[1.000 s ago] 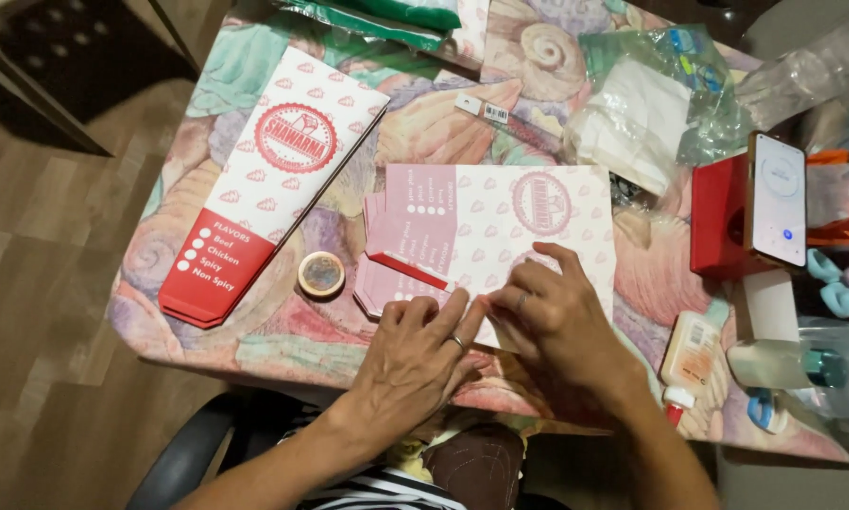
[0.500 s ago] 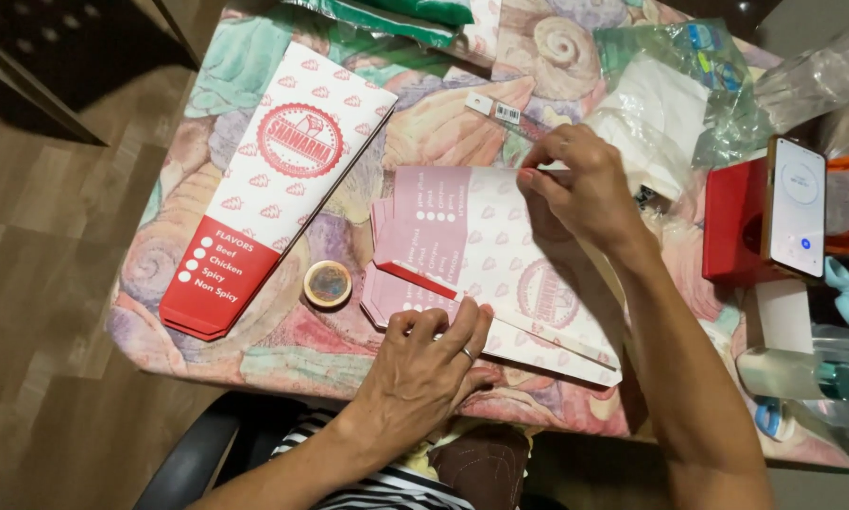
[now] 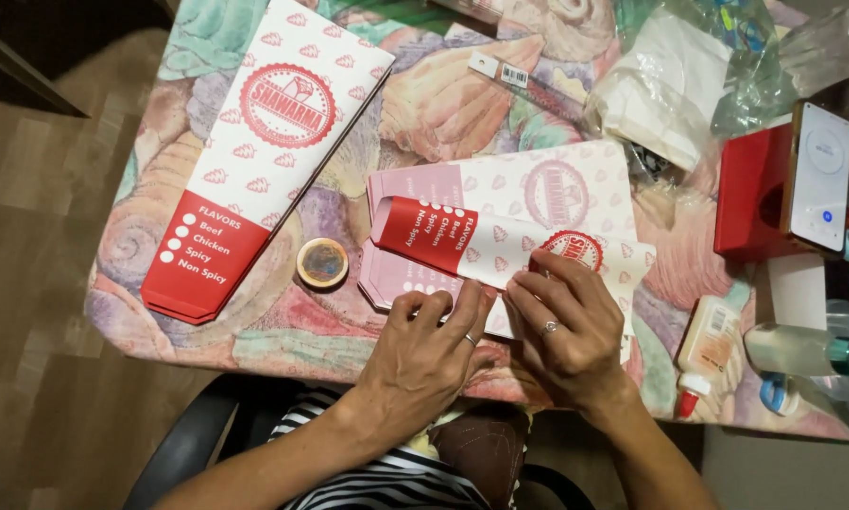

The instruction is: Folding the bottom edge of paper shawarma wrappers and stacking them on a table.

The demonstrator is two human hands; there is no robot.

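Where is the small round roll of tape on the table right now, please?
In the head view, the roll of tape lies left of centre, between the long flat carton and the half-folded carton.

Table [image 3: 424, 104] with pastel shell-pattern cloth, folded red-and-white carton [image 3: 254, 151], flat carton blank [image 3: 500, 236], tape roll [image 3: 322, 263], glue bottle [image 3: 708, 345], red box [image 3: 750, 194], plastic bags [image 3: 689, 66]

Folded carton [image 3: 500, 247] lay mid-frame on the bench [image 3: 254, 345], both hands [image 3: 434, 354] [image 3: 571, 331] on its lower edge. Tape roll [image 3: 322, 263] just left; flat carton [image 3: 259, 151] upper left; phone [image 3: 819, 177] far right.
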